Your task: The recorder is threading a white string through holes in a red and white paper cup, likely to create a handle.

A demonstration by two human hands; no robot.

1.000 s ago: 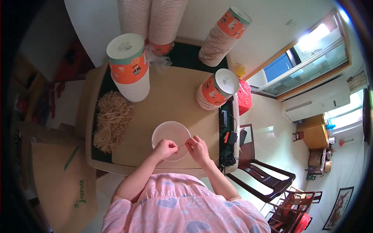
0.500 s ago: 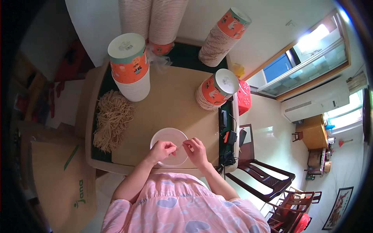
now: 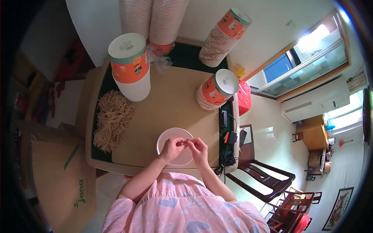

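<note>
Both my hands meet above a white round tub [image 3: 169, 134] at the table's near edge, in front of my body. My left hand [image 3: 171, 150] is closed in a pinch, its fingertips touching those of the right. The fingers of my right hand [image 3: 199, 150] are pinched together too. Whatever lies between the fingertips is too small to make out. Part of the tub is hidden under my hands. To the left lies a heap of beige string [image 3: 112, 120].
Stacks of orange-and-green printed paper tubs stand at the back left [image 3: 130, 72], right [image 3: 217, 91] and far right [image 3: 224, 37]. Taller stacks [image 3: 167, 23] rise behind. Black chargers and cables [image 3: 230, 138] line the right edge. A cardboard box [image 3: 64, 182] stands left of the table.
My hands have come together, fingertips now meeting where there was a gap. The left hand moved right, and the tub has shifted slightly to the right.
</note>
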